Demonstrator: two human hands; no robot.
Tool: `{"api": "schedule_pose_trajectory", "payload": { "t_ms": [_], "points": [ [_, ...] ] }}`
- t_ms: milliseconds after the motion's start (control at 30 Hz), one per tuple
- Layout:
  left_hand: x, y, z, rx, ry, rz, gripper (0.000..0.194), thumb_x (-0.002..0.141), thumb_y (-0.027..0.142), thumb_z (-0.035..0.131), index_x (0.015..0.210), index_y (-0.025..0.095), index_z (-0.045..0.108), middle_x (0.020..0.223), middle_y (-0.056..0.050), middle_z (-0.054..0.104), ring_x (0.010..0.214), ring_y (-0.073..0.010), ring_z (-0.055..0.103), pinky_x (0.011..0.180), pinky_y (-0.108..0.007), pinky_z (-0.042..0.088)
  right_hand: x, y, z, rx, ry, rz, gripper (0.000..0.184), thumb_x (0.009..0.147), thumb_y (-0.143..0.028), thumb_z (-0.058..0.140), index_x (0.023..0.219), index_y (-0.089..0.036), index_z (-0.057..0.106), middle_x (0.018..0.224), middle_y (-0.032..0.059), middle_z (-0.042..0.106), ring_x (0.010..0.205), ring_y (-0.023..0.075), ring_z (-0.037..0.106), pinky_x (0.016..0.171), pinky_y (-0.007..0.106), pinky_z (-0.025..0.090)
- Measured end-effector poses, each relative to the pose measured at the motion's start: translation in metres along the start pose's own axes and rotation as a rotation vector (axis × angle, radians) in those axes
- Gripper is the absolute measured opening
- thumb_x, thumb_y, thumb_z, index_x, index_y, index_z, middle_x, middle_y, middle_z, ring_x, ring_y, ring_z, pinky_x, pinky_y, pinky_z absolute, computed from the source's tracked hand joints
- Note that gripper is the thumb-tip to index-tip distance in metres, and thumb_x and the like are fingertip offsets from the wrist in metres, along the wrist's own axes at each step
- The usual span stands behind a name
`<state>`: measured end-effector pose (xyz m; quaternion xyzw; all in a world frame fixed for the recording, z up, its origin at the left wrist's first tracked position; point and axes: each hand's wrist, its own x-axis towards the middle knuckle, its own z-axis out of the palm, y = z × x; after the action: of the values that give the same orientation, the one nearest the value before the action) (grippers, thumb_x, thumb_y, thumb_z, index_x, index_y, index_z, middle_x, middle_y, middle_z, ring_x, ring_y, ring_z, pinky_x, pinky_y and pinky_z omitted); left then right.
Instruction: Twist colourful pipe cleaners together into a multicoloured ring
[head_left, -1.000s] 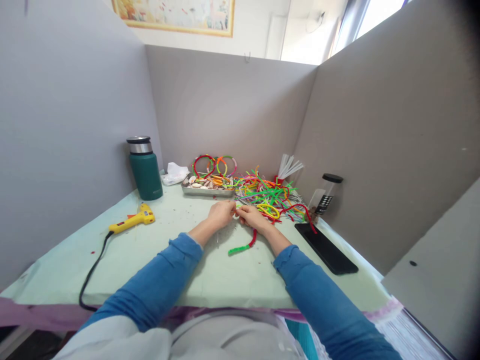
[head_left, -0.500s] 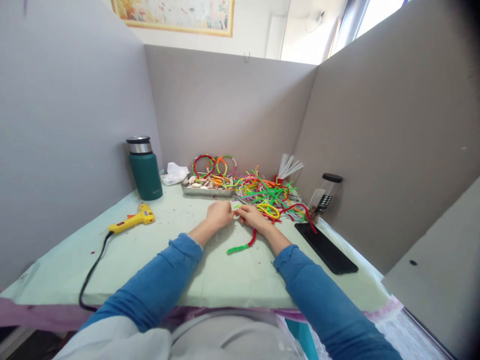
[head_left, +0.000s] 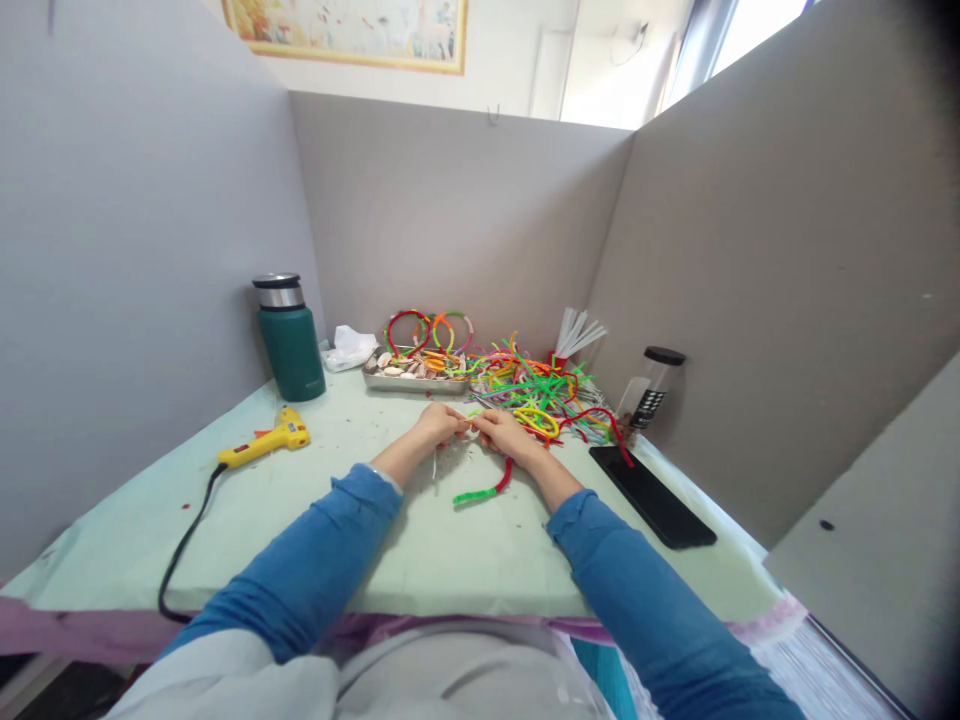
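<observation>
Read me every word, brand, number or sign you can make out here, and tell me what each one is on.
No text reads clearly.
Green bottle: faint mark near the base, too small to read.
Clear bottle with black lid: pale marks on a dark patch, too blurred to read.
Yellow glue gun: small label on its handle, too small to read.

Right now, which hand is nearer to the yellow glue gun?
Left. The left hand is to the right of the yellow glue gun, apart from it; the right hand is farther right, beyond the left hand.
</observation>
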<state>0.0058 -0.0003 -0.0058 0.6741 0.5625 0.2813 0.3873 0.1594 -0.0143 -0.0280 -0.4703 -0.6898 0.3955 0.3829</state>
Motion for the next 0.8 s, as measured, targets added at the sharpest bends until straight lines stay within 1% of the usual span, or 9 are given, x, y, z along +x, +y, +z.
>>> {"api": "schedule_pose_trajectory", "payload": {
  "t_ms": [67,167,233,333,400,533,633,800],
  "points": [
    [-0.003,0.002,0.000,-0.160,-0.047,-0.004,0.017,0.068,0.023,0.057,0.076,0.010,0.063,0.058,-0.001,0.057,0.033,-0.0032,0.031,0.036,-0.020,0.027,0.000,0.000,0.000,-0.001,0.000,-0.004,0.025,0.078,-0.038,0.045,0.069,-0.016,0.050,0.048,-0.0041,0.048,0.036,0.0046,0.032,0.036,0.018,0.022],
    [-0.006,0.005,0.000,-0.313,-0.098,-0.056,0.011,0.068,0.020,0.057,0.071,0.009,0.058,0.053,0.000,0.054,0.033,-0.0025,0.031,0.035,-0.020,0.027,0.000,0.001,0.000,-0.009,0.006,-0.011,0.026,0.078,-0.039,0.045,0.069,-0.015,0.051,0.048,-0.0038,0.049,0.036,0.0046,0.032,0.037,0.018,0.023],
    [-0.007,0.006,-0.001,-0.369,-0.106,-0.080,0.011,0.068,0.021,0.058,0.069,0.010,0.056,0.052,0.001,0.053,0.034,-0.0021,0.031,0.035,-0.019,0.027,0.000,0.002,0.000,-0.013,0.012,-0.009,0.027,0.078,-0.040,0.045,0.069,-0.015,0.051,0.048,-0.0038,0.049,0.037,0.0047,0.032,0.037,0.018,0.022],
    [-0.006,0.005,-0.001,-0.392,-0.090,-0.066,0.013,0.066,0.022,0.061,0.068,0.011,0.054,0.051,0.003,0.050,0.034,-0.0021,0.031,0.035,-0.019,0.026,0.001,0.004,0.000,-0.014,0.013,-0.005,0.028,0.078,-0.041,0.046,0.070,-0.015,0.052,0.048,-0.0039,0.049,0.036,0.0048,0.032,0.037,0.018,0.022],
    [-0.005,0.004,0.000,-0.375,-0.076,-0.045,0.013,0.065,0.022,0.062,0.067,0.012,0.053,0.050,0.003,0.050,0.033,-0.0022,0.030,0.034,-0.019,0.026,0.002,0.006,0.001,-0.014,0.013,-0.005,0.029,0.077,-0.042,0.046,0.071,-0.015,0.053,0.048,-0.0039,0.049,0.037,0.0048,0.032,0.037,0.018,0.022],
    [-0.004,0.002,0.000,-0.294,-0.014,0.020,0.012,0.064,0.021,0.061,0.068,0.012,0.054,0.057,0.002,0.055,0.033,-0.0024,0.032,0.035,-0.019,0.027,0.003,0.008,0.001,-0.023,0.012,-0.008,0.029,0.078,-0.042,0.046,0.072,-0.015,0.055,0.048,-0.0042,0.048,0.037,0.0046,0.032,0.037,0.018,0.022],
    [-0.003,0.002,0.000,-0.170,0.033,0.044,0.014,0.063,0.024,0.062,0.070,0.012,0.058,0.058,0.002,0.056,0.035,-0.0027,0.034,0.036,-0.019,0.029,0.003,0.008,0.001,-0.036,0.012,-0.009,0.029,0.078,-0.042,0.046,0.070,-0.015,0.055,0.048,-0.0038,0.049,0.037,0.0046,0.033,0.037,0.018,0.023],
    [0.004,-0.002,-0.001,0.047,0.094,0.086,0.017,0.062,0.028,0.062,0.071,0.013,0.062,0.050,0.004,0.050,0.036,-0.0042,0.036,0.038,-0.018,0.031,0.003,0.006,0.001,-0.042,0.019,-0.002,0.029,0.077,-0.041,0.046,0.070,-0.014,0.055,0.048,-0.0035,0.049,0.038,0.0046,0.033,0.038,0.018,0.023]
  ]
}}
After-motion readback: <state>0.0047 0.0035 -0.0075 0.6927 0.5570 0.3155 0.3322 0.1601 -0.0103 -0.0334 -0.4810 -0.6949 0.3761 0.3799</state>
